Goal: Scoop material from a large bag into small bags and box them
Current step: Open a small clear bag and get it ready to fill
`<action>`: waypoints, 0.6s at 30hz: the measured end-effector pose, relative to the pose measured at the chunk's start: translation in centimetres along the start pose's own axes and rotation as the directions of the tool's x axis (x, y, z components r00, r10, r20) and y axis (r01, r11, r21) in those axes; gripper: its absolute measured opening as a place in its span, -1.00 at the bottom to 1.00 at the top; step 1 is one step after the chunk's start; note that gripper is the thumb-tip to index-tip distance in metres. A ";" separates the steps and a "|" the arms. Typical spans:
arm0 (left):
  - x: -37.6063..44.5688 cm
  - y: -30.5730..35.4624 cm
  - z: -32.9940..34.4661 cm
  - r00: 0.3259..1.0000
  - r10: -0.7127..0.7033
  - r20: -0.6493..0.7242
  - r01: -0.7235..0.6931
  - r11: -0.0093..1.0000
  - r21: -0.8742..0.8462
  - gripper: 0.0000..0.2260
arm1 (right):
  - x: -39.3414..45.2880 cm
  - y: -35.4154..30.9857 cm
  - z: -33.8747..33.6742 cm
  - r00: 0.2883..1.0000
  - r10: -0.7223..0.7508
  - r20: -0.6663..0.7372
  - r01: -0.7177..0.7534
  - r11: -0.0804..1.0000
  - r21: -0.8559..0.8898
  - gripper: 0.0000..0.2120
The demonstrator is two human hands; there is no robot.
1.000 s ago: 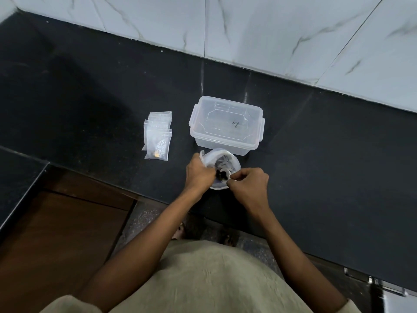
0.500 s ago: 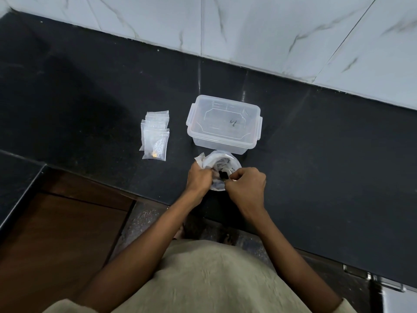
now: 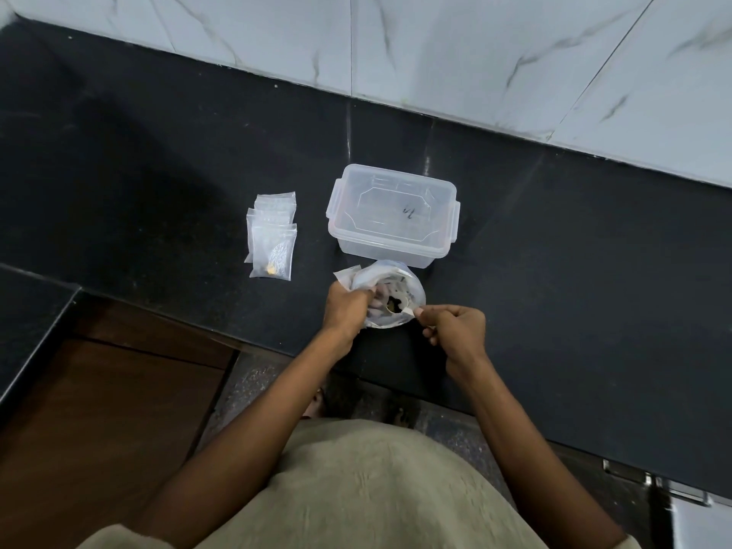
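Left grip: left hand (image 3: pixel 345 311) curls round the left rim of the big bag (image 3: pixel 390 297), fingers tucked inside its mouth, holding it open.
Right grip: right hand (image 3: pixel 455 328) has thumb and forefinger pressed together on something small and pale at the big bag's right rim; whether that is the bag's edge or a scoop handle is hard to tell.
Big bag: clear plastic, mouth open and facing up, standing on the black counter (image 3: pixel 158 152) just in front of the box (image 3: pixel 394 213), nearly touching its near wall.
Contents: dark bits show down inside the big bag, between the two hands.
Box: clear plastic tub, lid off, side clips hanging out; a small dark mark shows on its floor.
Small bags: a short stack of clear small bags (image 3: pixel 272 235) lies flat left of the box, apart from it; the top one holds a little grey material and one yellow speck.
Wall: white marble tiles (image 3: pixel 475 53) rise behind the box.
Person: both bare forearms reach in from below, over a beige garment (image 3: pixel 356 489).
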State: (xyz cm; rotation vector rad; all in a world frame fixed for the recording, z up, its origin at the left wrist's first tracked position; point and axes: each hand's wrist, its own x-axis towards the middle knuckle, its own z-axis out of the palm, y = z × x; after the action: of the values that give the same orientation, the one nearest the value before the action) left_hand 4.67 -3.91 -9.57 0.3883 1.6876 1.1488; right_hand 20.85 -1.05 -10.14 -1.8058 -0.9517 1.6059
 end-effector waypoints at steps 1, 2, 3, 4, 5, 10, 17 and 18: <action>0.0 0.2 -0.1 1.000 -0.011 -0.015 0.011 1.000 -0.017 -0.65 | 0.0 0.2 -0.2 1.000 0.005 0.020 -0.004 1.000 -0.011 -0.97; 0.2 0.2 -0.2 0.999 -0.021 -0.028 0.021 0.999 -0.031 -0.65 | 0.0 0.3 -0.4 0.999 0.008 0.041 -0.007 1.000 -0.017 -0.98; 0.4 0.1 -0.3 0.999 -0.024 -0.036 0.022 0.999 -0.044 -0.65 | 0.0 0.4 -0.5 0.998 0.014 0.059 -0.013 1.000 -0.016 -0.99; 0.4 0.1 -0.4 0.999 -0.023 -0.039 0.021 0.999 -0.046 -0.66 | 0.0 0.4 -0.7 0.997 0.021 0.075 -0.020 1.000 -0.010 -0.98; 0.5 0.0 -0.4 0.999 -0.020 -0.041 0.018 0.999 -0.044 -0.68 | 0.0 0.4 -0.7 0.996 0.027 0.088 -0.027 1.000 -0.004 -0.98; 0.4 -0.5 -0.5 0.998 -0.021 -0.054 0.020 0.999 -0.025 -0.72 | 0.0 -0.1 -1.6 0.989 0.024 0.147 -0.024 1.000 -0.005 -0.93; 0.4 -0.8 -0.1 0.998 0.056 -0.015 -0.056 0.998 0.019 -0.72 | 0.0 -0.5 -2.4 0.993 -0.012 0.121 0.005 0.998 0.061 -0.93; 0.4 -0.8 0.0 0.998 0.053 -0.012 -0.053 0.998 0.023 -0.72 | -0.2 -0.5 -2.4 0.995 -0.027 0.095 0.021 0.998 0.060 -0.95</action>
State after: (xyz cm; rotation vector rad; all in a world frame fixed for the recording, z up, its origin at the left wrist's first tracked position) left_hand 4.69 -4.01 -10.52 0.4430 1.7117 1.1743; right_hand 23.15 -0.73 -9.30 -1.6845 -0.9545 1.7013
